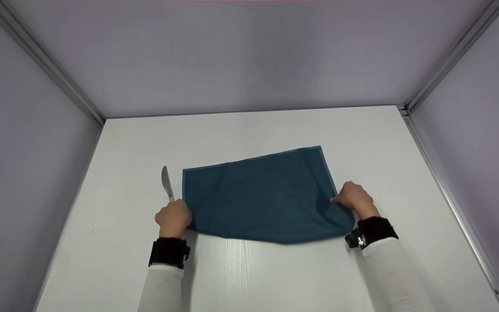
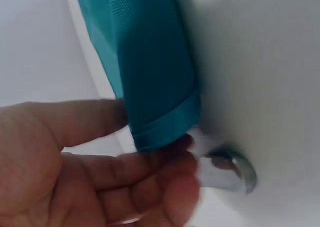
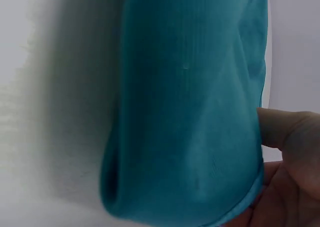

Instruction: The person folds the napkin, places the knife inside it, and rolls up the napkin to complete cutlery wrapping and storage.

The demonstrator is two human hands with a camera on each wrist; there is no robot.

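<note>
A teal-blue cloth (image 1: 262, 195) lies folded on the white table (image 1: 249, 130), with its fold along the near edge. My left hand (image 1: 175, 216) pinches the cloth's near-left corner (image 2: 160, 122) between thumb and curled fingers. A metal table knife (image 1: 166, 182) lies just left of the cloth, blade pointing away from me. Its handle end (image 2: 230, 172) shows beside my left fingertips, and whether they touch it is unclear. My right hand (image 1: 351, 198) pinches the cloth's right edge (image 3: 250, 187), thumb on top, lifting it slightly so the folded layers gape.
The table sits inside a booth with pale lilac walls on the left (image 1: 20, 151), back and right (image 1: 483, 130). Metal rails (image 1: 448, 182) run along the wall joints. Bare tabletop surrounds the cloth.
</note>
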